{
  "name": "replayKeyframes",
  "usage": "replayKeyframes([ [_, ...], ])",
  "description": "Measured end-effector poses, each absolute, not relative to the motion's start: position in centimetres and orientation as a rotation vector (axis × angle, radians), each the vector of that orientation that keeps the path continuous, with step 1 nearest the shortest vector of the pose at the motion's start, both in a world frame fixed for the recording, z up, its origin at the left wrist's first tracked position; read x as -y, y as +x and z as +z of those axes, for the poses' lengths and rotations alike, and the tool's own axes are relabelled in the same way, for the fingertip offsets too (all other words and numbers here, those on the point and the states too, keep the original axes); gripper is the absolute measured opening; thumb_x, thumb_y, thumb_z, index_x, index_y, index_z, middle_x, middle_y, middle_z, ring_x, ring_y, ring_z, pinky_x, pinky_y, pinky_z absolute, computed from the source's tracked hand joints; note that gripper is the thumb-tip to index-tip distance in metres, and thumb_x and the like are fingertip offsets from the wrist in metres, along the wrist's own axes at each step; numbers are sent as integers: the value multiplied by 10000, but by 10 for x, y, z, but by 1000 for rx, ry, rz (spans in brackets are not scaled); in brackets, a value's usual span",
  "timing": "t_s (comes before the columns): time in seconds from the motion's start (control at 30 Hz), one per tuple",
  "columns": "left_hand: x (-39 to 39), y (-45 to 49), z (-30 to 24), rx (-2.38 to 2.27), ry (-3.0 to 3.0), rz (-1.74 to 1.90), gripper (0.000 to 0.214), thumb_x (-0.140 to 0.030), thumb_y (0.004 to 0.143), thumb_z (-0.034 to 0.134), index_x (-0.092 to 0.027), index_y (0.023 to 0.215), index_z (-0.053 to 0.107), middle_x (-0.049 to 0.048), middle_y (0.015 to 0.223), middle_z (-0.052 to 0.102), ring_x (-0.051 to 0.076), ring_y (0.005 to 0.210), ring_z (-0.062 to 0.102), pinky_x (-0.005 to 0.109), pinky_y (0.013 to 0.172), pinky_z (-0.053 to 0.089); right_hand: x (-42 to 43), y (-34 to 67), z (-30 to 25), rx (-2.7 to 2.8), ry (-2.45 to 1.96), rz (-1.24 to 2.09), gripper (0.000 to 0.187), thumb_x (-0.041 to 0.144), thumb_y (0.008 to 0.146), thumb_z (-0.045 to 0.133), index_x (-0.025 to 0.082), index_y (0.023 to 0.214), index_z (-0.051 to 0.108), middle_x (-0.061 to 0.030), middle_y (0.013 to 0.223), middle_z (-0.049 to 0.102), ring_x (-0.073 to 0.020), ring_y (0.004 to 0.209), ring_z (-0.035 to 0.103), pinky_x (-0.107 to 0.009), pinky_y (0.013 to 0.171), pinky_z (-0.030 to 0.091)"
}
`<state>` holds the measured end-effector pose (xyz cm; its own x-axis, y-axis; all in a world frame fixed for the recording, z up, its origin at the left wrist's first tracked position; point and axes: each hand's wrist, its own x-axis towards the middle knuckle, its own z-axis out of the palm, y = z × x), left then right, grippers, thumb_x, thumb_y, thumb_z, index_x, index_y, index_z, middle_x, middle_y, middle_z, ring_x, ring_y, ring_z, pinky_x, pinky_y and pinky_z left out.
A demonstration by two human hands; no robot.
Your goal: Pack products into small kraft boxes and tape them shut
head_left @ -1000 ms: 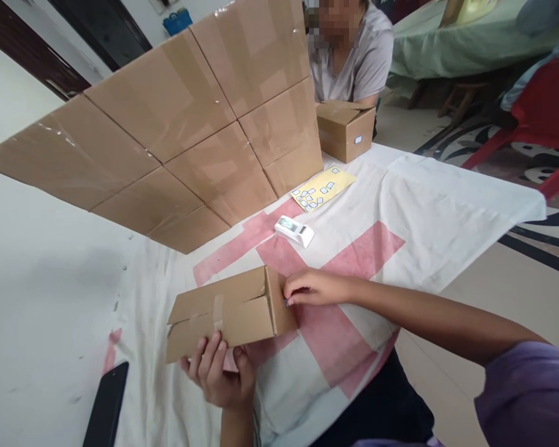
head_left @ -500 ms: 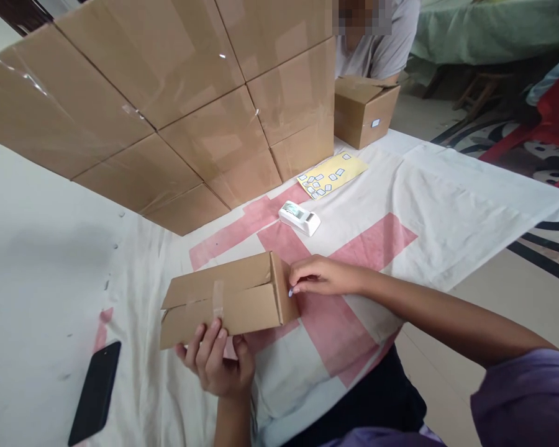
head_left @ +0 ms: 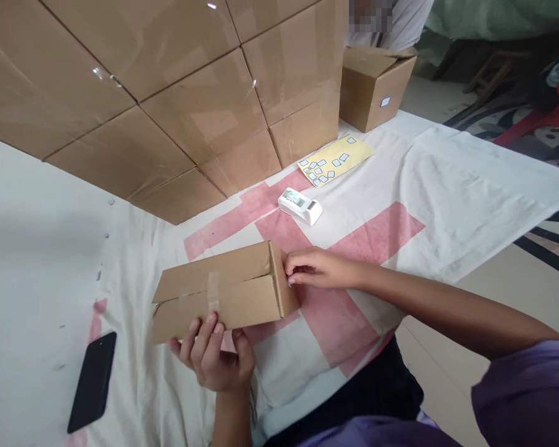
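Note:
A small cardboard box (head_left: 242, 305), closed with a strip of clear tape, lies tilted in front of me. My left hand (head_left: 217, 357) grips it from the near side, fingertips on the top flap and thumb near its lower edge. At the right end of the box is my right hand (head_left: 319, 267), its fingers pinched on a small pale sticker against that end face. The sticker is mostly hidden by the fingers. Beyond the box, a white handheld device (head_left: 300, 206) with a small screen rests on the cloth.
Stacked cardboard boxes (head_left: 200, 112) form a wall at the back. A yellow sheet (head_left: 359, 154) bears several small labels. Beside it stands a labelled box (head_left: 377, 90), with a person (head_left: 407, 25) behind. A black phone (head_left: 92, 382) lies left on the white cloth (head_left: 456, 180).
The view has tipped down slightly, so the things at the back sit higher. My right fingers have closed in on the box's end face, covering more of the sticker. The left grip is unchanged.

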<state>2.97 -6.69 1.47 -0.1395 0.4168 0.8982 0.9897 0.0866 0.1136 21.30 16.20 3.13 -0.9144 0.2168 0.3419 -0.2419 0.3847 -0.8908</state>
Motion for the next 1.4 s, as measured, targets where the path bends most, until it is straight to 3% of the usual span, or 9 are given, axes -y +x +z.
replayKeyframes([
  [0.1,68,30,14,1691,-1391,-1002,365,-198,784,696,-221,1129,580,87,1167,689,274,1300,559,640,1210,244,-161,213,30,2270,-22,1530,147,296,979,600,180,893,579,-20,891,641,-125,745,566,-250,697,427],
  [0.17,68,30,14,1690,-1393,-1006,391,-194,774,703,-215,1145,581,93,1167,684,276,1306,555,638,1213,243,-161,214,29,2256,-92,1471,198,344,938,659,180,1018,581,-67,1052,628,-162,877,594,-293,792,473],
  [0.27,67,31,15,1687,-1399,-1011,418,-195,763,706,-212,1160,577,100,1162,676,284,1311,547,647,1214,231,-161,215,29,2235,-150,1378,769,446,806,799,198,1424,414,-167,1464,429,-289,1332,459,-442,1086,403],
  [0.33,65,31,16,1680,-1387,-1031,425,-195,759,701,-218,1161,568,96,1148,672,288,1303,549,660,1211,224,-160,215,29,2244,-106,1413,989,462,785,818,245,1563,247,-157,1575,329,-312,1468,320,-476,1176,312],
  [0.6,59,28,16,1555,-1406,-1117,489,-155,727,672,-226,1199,565,85,1129,673,277,1264,576,651,1189,274,-159,214,29,2126,-82,1597,528,301,956,658,232,1446,471,-100,1356,600,-229,1232,584,-394,1033,477],
  [0.8,60,25,13,1575,-1357,-1103,385,-250,756,647,-247,1126,538,83,1079,664,286,1234,590,666,1167,301,-158,215,36,2271,-52,1461,756,346,836,799,225,1485,432,-126,1395,548,-271,1302,515,-407,1061,450],
  [1.03,65,21,5,1636,-1296,-1117,330,-324,764,619,-248,1063,504,76,1008,629,289,1202,594,662,1155,313,-157,217,38,2284,-82,1473,620,320,938,683,224,1493,423,-135,1395,563,-256,1285,539,-405,1060,444],
  [1.23,66,15,2,1608,-1370,-1199,347,-254,714,709,-210,1040,599,93,1029,676,301,1218,591,620,1181,293,-133,219,41,2376,-182,1289,1405,510,576,929,228,1627,41,-219,1606,282,-373,1490,300,-487,1196,305],
  [1.4,60,15,2,1564,-1400,-1266,384,-203,726,723,-194,1099,635,111,1022,692,307,1253,577,582,1189,294,-101,213,35,2414,-389,1030,1516,546,471,933,313,1627,-20,-195,1572,279,-419,1465,296,-543,1183,314],
])
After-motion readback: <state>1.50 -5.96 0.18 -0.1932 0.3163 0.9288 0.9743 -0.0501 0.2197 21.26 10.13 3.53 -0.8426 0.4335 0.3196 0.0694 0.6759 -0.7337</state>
